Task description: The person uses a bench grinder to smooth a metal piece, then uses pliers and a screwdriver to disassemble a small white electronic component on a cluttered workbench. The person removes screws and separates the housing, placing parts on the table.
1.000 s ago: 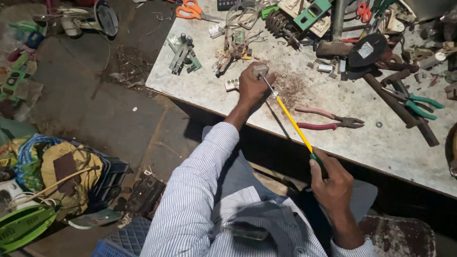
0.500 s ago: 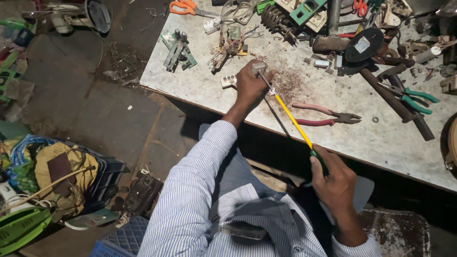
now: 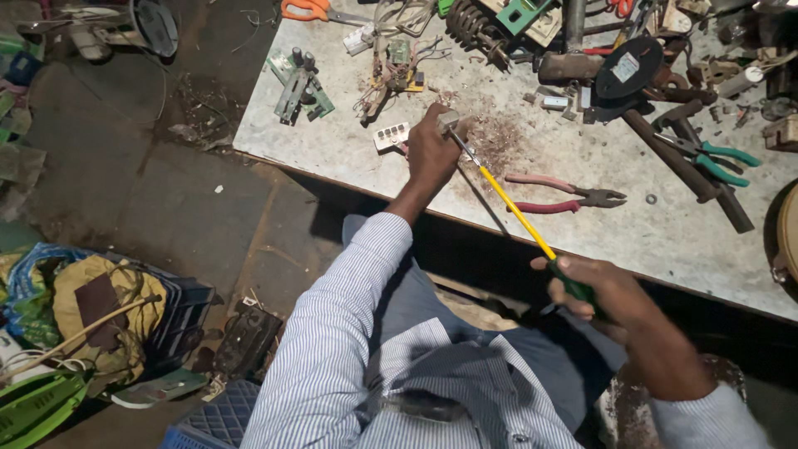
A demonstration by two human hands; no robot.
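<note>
My left hand point(image 3: 431, 152) is closed around a small grey part point(image 3: 448, 120) and presses it on the stained white worktop point(image 3: 357, 154). My right hand point(image 3: 600, 293) grips the green handle of a long screwdriver point(image 3: 509, 204) with a yellow shaft. The screwdriver's metal tip meets the grey part at my left hand. A small white multi-hole connector point(image 3: 391, 136) lies just left of my left hand. Rusty filings are scattered right of the part.
Pink-handled pliers point(image 3: 561, 193) lie right of the screwdriver. Green-handled pliers point(image 3: 716, 158), a dark hammer point(image 3: 573, 58), orange scissors point(image 3: 312, 10), circuit boards point(image 3: 298, 86) and wire scraps crowd the back of the table. Bags and green plastic junk point(image 3: 75, 333) lie on the floor at left.
The view shifted slightly. My hands keep their grip, and my right hand has turned a little on the screwdriver handle.
</note>
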